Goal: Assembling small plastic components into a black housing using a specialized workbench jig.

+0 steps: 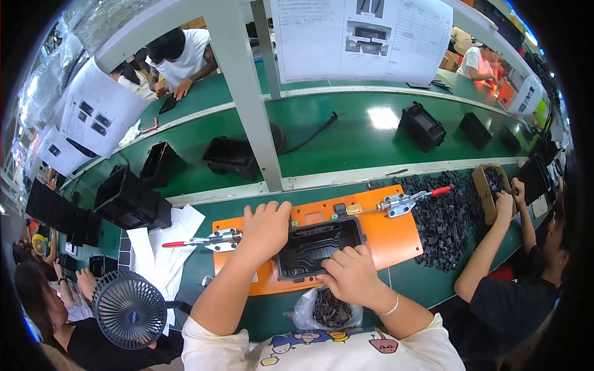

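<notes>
A black rectangular plastic tray housing (318,246) lies open side up on a flat orange fixture plate (383,235) on the green counter (346,142). The left hand (265,232) rests flat, fingers spread, on its left edge and the plate, clasping nothing. The right hand (349,273) pinches the housing's near right rim, its grip closed on it. A clear plastic bag of small black parts (328,309) lies just below. Red-handled metal toggle clamps (204,240) flank the plate. A heap of loose black plastic parts (448,216) lies to the right, a dark round desk fan (130,309) to the left.
</notes>
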The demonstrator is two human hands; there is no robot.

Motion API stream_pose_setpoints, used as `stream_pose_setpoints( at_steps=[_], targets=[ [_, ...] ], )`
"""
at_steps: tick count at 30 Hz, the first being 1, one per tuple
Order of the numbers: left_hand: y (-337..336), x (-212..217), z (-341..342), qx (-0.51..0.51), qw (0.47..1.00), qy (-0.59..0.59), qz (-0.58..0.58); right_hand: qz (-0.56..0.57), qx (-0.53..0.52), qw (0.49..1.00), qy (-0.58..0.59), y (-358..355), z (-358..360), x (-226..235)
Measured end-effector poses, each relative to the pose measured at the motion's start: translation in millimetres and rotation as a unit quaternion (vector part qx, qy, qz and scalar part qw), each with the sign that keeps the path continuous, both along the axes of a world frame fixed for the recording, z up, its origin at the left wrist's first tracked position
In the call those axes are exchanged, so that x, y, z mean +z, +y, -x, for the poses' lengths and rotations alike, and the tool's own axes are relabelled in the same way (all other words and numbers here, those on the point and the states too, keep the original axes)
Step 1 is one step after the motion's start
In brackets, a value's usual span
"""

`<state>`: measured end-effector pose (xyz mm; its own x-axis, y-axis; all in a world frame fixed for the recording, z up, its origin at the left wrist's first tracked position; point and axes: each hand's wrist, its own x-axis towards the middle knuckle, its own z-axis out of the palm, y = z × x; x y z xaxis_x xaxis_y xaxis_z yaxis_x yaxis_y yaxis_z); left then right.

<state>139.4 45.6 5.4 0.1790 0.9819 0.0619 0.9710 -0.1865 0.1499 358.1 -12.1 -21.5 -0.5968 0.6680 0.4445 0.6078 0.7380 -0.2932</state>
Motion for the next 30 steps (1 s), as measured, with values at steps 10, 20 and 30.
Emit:
stream_pose_setpoints(
  at_steps=[10, 20, 30],
  targets=[
    [-75.1, -1.0, -19.4, -0.172, 0.910, -0.274, -0.259, 0.098, 0.070, 0.980, 0.161, -21.3, -38.4, 6.4],
    [-144.9, -53.1, -60.2, -0.269, 0.953, -0.094, 0.106, 0.143, 0.073, 0.978, -0.131, -58.4, -28.3, -35.4],
    [-135.4, -44.8, -61.8, -0.251, 0.949, -0.097, 0.167, 0.207, 0.156, 0.964, 0.062, -28.6, -41.5, 16.9]
  ],
)
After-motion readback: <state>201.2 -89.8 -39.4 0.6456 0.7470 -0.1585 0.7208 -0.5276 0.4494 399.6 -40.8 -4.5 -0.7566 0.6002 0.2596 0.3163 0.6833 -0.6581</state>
